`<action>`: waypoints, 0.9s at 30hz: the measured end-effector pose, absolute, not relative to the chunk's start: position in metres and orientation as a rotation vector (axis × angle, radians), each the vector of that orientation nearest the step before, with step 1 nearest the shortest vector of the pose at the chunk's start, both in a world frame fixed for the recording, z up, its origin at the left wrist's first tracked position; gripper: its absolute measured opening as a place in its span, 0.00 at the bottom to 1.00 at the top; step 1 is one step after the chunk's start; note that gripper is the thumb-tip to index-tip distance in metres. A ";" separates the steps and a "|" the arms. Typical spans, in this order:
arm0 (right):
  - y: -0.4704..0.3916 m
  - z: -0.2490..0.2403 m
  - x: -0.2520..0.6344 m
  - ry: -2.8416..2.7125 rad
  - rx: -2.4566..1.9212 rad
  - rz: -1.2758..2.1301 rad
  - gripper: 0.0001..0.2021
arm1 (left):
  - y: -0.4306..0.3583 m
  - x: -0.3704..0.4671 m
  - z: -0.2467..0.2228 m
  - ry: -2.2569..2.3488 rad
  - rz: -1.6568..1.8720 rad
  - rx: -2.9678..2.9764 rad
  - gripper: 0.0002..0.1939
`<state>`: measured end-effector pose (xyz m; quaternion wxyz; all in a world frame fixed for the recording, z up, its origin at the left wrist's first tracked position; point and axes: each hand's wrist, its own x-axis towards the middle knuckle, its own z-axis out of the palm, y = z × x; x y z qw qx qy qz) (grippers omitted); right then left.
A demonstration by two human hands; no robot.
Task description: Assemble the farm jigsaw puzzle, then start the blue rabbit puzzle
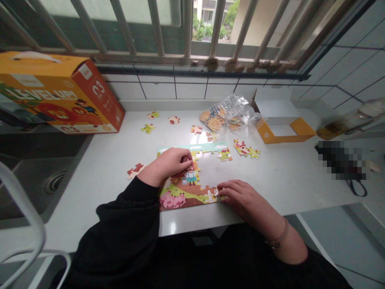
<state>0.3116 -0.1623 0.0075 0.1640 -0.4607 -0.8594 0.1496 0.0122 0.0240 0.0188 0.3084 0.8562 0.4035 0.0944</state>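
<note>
A partly joined jigsaw puzzle [180,184] lies flat on the counter, with a pink pig, a small figure and a white fence on it. My left hand [174,162] rests over its left part, fingertips drawn together above the figure; whatever they hold is hidden. At the puzzle's lower right corner, my right hand [240,196] has its fingers bent around a fence puzzle piece [215,193]. A gap without pieces shows in the right middle. Beside my left wrist lies a brown-and-cream puzzle piece [136,170].
Loose pieces [148,128] lie behind the puzzle, and a joined cluster [246,149] to its right. Farther back are a clear plastic bag [224,114] of pieces and an open yellow box [266,132]. An orange carton [60,96] stands left, by the sink [55,180].
</note>
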 end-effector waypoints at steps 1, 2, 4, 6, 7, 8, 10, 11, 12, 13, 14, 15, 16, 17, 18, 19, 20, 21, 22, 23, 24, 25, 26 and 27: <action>-0.163 0.007 0.312 -2.461 -1.310 0.403 0.11 | 0.024 0.012 0.019 1.068 0.243 2.268 0.08; -0.163 0.007 0.311 -2.471 -1.308 0.378 0.12 | 0.024 0.012 0.019 1.069 0.236 2.272 0.08; -0.164 0.007 0.311 -2.481 -1.312 0.336 0.13 | 0.025 0.012 0.019 1.071 0.228 2.277 0.08; -0.165 0.006 0.311 -2.481 -1.317 0.314 0.14 | 0.025 0.012 0.019 1.070 0.230 2.282 0.08; -0.166 0.006 0.311 -2.479 -1.317 0.310 0.15 | 0.025 0.012 0.019 1.070 0.229 2.285 0.08; -0.166 0.006 0.310 -2.480 -1.317 0.309 0.15 | 0.025 0.012 0.018 1.070 0.230 2.287 0.08; -0.167 0.006 0.310 -2.480 -1.319 0.305 0.17 | 0.025 0.011 0.018 1.069 0.231 2.287 0.08; -0.167 0.006 0.310 -2.481 -1.320 0.301 0.17 | 0.025 0.011 0.018 1.067 0.232 2.285 0.08; -0.167 0.006 0.310 -2.484 -1.321 0.297 0.18 | 0.026 0.011 0.017 1.064 0.233 2.284 0.08; -0.168 0.006 0.310 -2.492 -1.319 0.293 0.18 | 0.026 0.012 0.017 1.061 0.237 2.283 0.08; -0.168 0.005 0.310 -2.499 -1.317 0.292 0.19 | 0.026 0.012 0.017 1.059 0.238 2.284 0.08; -0.168 0.005 0.310 -2.506 -1.313 0.295 0.19 | 0.026 0.012 0.017 1.058 0.236 2.285 0.08; -0.167 0.005 0.310 -2.508 -1.311 0.300 0.19 | 0.026 0.012 0.016 1.059 0.233 2.286 0.08; -0.167 0.004 0.310 -2.505 -1.312 0.306 0.18 | 0.026 0.012 0.016 1.059 0.226 2.286 0.08; -0.167 0.004 0.310 -2.496 -1.313 0.312 0.18 | 0.026 0.012 0.016 1.058 0.221 2.286 0.08; -0.166 0.004 0.310 -2.482 -1.315 0.317 0.17 | 0.026 0.012 0.016 1.057 0.218 2.286 0.08; -0.166 0.004 0.310 -2.467 -1.319 0.323 0.15 | 0.026 0.012 0.015 1.055 0.218 2.285 0.08; -0.166 0.004 0.310 -2.453 -1.322 0.332 0.14 | 0.026 0.011 0.015 1.054 0.219 2.286 0.08; -0.165 0.005 0.310 -2.441 -1.326 0.344 0.12 | 0.026 0.011 0.016 1.054 0.221 2.286 0.08; -0.165 0.005 0.310 -2.434 -1.328 0.359 0.11 | 0.025 0.011 0.016 1.056 0.223 2.287 0.08; -0.165 0.006 0.310 -2.428 -1.330 0.375 0.11 | 0.025 0.011 0.016 1.059 0.225 2.288 0.08; -0.165 0.006 0.312 -2.423 -1.334 0.391 0.11 | 0.025 0.011 0.016 1.061 0.225 2.288 0.08; -0.165 0.006 0.314 -2.418 -1.339 0.405 0.11 | 0.025 0.011 0.016 1.064 0.228 2.288 0.08; -0.165 0.005 0.317 -2.410 -1.350 0.412 0.12 | 0.025 0.012 0.017 1.066 0.229 2.289 0.08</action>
